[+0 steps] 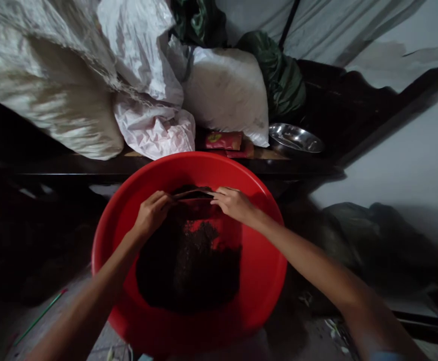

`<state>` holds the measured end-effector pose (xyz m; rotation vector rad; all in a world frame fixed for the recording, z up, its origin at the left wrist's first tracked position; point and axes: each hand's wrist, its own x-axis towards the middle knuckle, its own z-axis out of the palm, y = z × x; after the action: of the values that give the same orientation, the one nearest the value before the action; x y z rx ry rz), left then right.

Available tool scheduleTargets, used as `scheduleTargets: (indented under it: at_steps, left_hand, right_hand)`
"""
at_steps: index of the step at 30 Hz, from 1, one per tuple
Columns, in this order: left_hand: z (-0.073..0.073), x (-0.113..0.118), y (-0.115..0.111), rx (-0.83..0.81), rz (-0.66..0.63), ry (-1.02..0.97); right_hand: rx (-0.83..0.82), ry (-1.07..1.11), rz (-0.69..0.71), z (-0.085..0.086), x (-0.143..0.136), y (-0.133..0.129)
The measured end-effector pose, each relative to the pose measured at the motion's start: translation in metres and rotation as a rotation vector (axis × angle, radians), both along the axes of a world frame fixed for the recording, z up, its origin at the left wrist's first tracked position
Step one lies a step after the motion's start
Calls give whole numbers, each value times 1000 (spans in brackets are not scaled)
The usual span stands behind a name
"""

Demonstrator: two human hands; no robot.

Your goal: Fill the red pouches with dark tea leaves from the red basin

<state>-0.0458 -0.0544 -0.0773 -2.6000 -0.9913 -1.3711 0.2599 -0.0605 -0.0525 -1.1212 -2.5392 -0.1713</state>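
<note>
Over red tub [260,260], my left hand [153,210] and right hand [234,203] pinch rim of apparent pouch [194,202]; slipping fingers could drop it onto dark grains [199,243].

Room was dim, light weak and uneven, left side nearly black. Pale grey wall [403,170] stood at right; whitish sheeting [327,30] hung above. Dark, glossy table [71,168] ran across the back, stacked with bulging sacks [226,90]. Grey floor [312,336] was shadowed, scattered with small scraps [333,328].
</note>
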Motion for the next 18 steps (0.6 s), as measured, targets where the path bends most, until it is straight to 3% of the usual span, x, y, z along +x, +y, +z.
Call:
scheduleTargets:
  at_steps: [3,6,11,15,18]
  left_hand:
    - [8,-10,-39,-18,-24,27]
    - [19,-15,-65,-122,-49,158]
    - [24,-17,-70,-163,-89,257]
    - [29,-10,-70,-118,-7,32]
    - [29,0,-71,-189,66,-81]
  right_hand:
    - [143,50,122,0,11,-25]
    - [133,53,160,-2,18,-47]
    - [7,118,95,0,20,-61]
    - [132,169,98,21,18,-68]
    - [78,184,15,25,10,-74]
